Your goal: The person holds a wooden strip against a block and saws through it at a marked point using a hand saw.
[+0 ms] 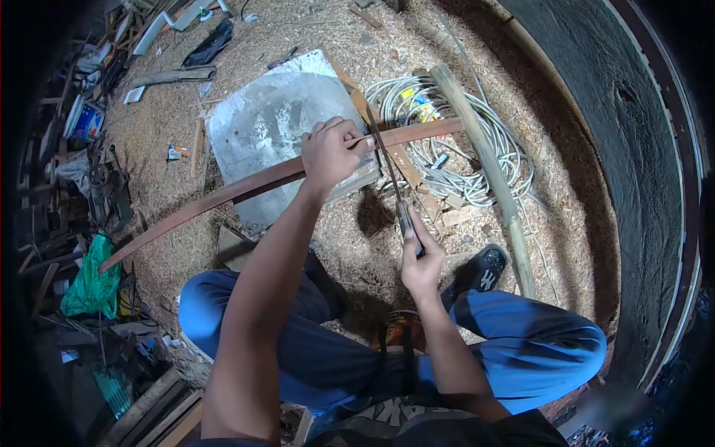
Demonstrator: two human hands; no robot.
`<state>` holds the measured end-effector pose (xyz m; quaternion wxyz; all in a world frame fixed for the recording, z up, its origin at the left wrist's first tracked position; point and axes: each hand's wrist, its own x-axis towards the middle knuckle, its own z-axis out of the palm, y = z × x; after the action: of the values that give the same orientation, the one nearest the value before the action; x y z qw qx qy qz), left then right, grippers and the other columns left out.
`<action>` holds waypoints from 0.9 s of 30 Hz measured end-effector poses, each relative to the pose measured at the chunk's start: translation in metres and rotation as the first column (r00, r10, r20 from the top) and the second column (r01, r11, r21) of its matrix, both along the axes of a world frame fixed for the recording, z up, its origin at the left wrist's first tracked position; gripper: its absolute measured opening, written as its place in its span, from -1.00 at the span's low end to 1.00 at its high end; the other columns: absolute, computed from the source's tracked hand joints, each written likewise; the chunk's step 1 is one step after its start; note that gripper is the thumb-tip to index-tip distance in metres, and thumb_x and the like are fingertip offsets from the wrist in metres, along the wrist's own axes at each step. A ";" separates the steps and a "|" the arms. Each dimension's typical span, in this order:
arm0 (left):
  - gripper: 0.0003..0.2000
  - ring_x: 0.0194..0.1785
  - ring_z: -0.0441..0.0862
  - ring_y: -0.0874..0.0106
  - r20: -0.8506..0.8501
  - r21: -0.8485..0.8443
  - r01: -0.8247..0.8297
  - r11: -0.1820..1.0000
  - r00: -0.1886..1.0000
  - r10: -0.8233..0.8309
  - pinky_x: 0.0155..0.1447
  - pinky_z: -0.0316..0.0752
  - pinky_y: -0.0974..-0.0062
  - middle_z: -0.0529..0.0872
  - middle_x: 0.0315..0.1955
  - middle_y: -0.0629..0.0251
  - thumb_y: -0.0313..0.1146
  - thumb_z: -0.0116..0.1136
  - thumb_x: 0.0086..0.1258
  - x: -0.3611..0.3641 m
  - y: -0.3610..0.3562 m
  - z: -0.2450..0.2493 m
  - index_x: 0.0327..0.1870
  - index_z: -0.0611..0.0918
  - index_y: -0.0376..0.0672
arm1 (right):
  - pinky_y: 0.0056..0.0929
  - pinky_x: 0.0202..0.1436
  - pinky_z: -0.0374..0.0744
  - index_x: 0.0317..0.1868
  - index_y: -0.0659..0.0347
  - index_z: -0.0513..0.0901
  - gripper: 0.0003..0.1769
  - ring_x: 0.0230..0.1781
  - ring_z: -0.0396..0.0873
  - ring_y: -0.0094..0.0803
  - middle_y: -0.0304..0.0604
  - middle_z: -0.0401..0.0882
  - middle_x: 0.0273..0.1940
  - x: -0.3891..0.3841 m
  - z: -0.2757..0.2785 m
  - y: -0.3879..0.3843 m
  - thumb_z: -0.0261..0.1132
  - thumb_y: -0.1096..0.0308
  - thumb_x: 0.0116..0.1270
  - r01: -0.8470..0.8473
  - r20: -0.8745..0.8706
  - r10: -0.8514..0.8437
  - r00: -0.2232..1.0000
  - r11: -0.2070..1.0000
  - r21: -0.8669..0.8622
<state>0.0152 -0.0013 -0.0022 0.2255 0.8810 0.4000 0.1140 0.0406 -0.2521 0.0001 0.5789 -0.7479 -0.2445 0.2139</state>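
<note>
A long, thin reddish wooden strip (pixel 216 195) runs from the lower left up to the right, over a grey-white worn flat board (pixel 257 112). My left hand (pixel 330 153) is closed on the strip at the board's right side, with its thumb toward the saw. In my right hand (pixel 422 264) is the handle of a handsaw (pixel 388 160). The blade is seen nearly edge-on and crosses the strip just right of my left fingers. Whether its teeth have cut into the wood cannot be made out.
A coil of grey cable (pixel 495 164) lies under the strip's right end, beside a round wooden pole (pixel 488 156). Wood shavings cover the ground. Scrap and a green plastic bag (pixel 97 279) are at left; a dark curved wall (pixel 633 186) stands at right.
</note>
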 end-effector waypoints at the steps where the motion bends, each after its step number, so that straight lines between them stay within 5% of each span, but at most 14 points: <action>1: -0.72 -0.06 0.65 0.24 0.006 0.016 0.008 1.000 1.000 -0.008 0.06 0.38 0.17 0.73 -0.30 0.44 0.00 0.47 0.20 -0.001 0.000 0.001 -0.36 0.74 0.00 | -0.50 0.01 0.62 0.33 0.33 0.61 -0.56 -0.02 0.72 -0.51 0.17 0.75 0.10 -0.003 0.002 -0.004 0.19 0.57 0.47 0.001 0.065 -0.005 0.998 0.998 0.062; 5: -0.71 -0.08 0.65 0.22 0.012 0.060 0.013 0.998 1.000 -0.014 0.03 0.41 0.17 0.73 -0.31 0.44 0.01 0.46 0.22 0.000 0.001 -0.003 -0.36 0.74 -0.01 | -0.52 0.02 0.62 0.34 0.33 0.61 -0.55 0.01 0.71 -0.51 0.19 0.74 0.10 -0.004 -0.001 -0.008 0.20 0.56 0.46 -0.014 -0.040 0.012 0.999 0.999 -0.044; 6: -0.71 -0.08 0.65 0.22 0.011 0.058 0.014 0.998 1.000 -0.014 0.03 0.41 0.17 0.73 -0.31 0.44 0.01 0.46 0.22 0.001 0.001 -0.003 -0.36 0.74 -0.01 | -0.55 -0.14 0.61 0.32 0.32 0.62 -0.56 -0.20 0.67 -0.63 0.12 0.80 -0.02 0.003 -0.009 0.005 0.21 0.54 0.46 0.012 0.129 -0.017 0.992 0.999 0.036; 7: -0.71 -0.08 0.65 0.22 0.018 0.055 0.010 0.998 1.000 -0.011 0.03 0.41 0.17 0.73 -0.31 0.44 0.01 0.46 0.22 0.001 0.000 -0.003 -0.37 0.74 -0.01 | -0.55 -0.14 0.61 0.32 0.32 0.62 -0.56 -0.20 0.67 -0.63 0.12 0.80 -0.02 0.005 -0.010 0.005 0.21 0.54 0.46 0.010 0.127 -0.014 0.992 0.999 0.032; 10: -0.72 -0.09 0.66 0.22 0.021 0.047 0.015 0.999 1.000 -0.016 0.02 0.42 0.17 0.73 -0.31 0.45 0.00 0.47 0.22 -0.001 -0.001 -0.003 -0.38 0.73 -0.01 | -0.57 -0.19 0.59 0.32 0.33 0.62 -0.57 -0.27 0.63 -0.65 0.08 0.81 -0.04 0.003 0.009 -0.004 0.21 0.53 0.46 -0.027 -0.096 0.012 0.995 0.987 -0.155; 21: -0.75 -0.06 0.63 0.24 0.022 0.007 -0.004 1.000 1.000 0.004 0.07 0.36 0.17 0.73 -0.29 0.44 -0.02 0.46 0.18 0.000 0.001 -0.002 -0.40 0.74 0.02 | -0.45 0.00 0.62 0.31 0.34 0.62 -0.59 -0.05 0.71 -0.50 0.19 0.78 0.02 -0.009 -0.001 -0.013 0.21 0.55 0.48 0.013 -0.021 -0.014 1.000 0.999 -0.034; 25: -0.73 -0.11 0.66 0.24 0.048 0.081 0.014 0.997 0.999 -0.018 0.01 0.43 0.14 0.72 -0.33 0.47 -0.02 0.46 0.21 0.001 0.001 -0.006 -0.39 0.73 -0.01 | -0.50 -0.19 0.60 0.33 0.33 0.62 -0.57 -0.30 0.63 -0.59 0.13 0.80 -0.04 -0.005 -0.006 -0.005 0.19 0.55 0.48 0.012 0.013 -0.012 1.000 1.000 -0.015; 26: -0.73 -0.11 0.66 0.24 0.044 0.072 0.011 0.997 0.999 -0.014 0.01 0.43 0.13 0.73 -0.33 0.47 -0.01 0.47 0.20 0.001 0.001 -0.008 -0.39 0.73 -0.01 | -0.51 -0.25 0.58 0.34 0.33 0.61 -0.57 -0.36 0.55 -0.64 0.10 0.81 -0.04 0.004 -0.019 0.007 0.19 0.54 0.48 0.002 0.188 -0.013 0.982 0.998 0.058; 27: -0.73 -0.11 0.66 0.24 0.039 0.070 0.009 0.997 0.999 -0.012 0.01 0.43 0.13 0.73 -0.33 0.47 -0.01 0.47 0.20 0.000 0.000 -0.007 -0.39 0.73 -0.01 | -0.51 -0.25 0.58 0.34 0.33 0.61 -0.57 -0.36 0.55 -0.64 0.10 0.81 -0.04 0.004 -0.014 0.006 0.19 0.54 0.48 0.000 0.183 -0.010 0.983 0.998 0.057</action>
<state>0.0147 -0.0018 -0.0093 0.2028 0.8881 0.3866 0.1442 0.0448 -0.2463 -0.0140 0.5754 -0.7484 -0.3007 0.1356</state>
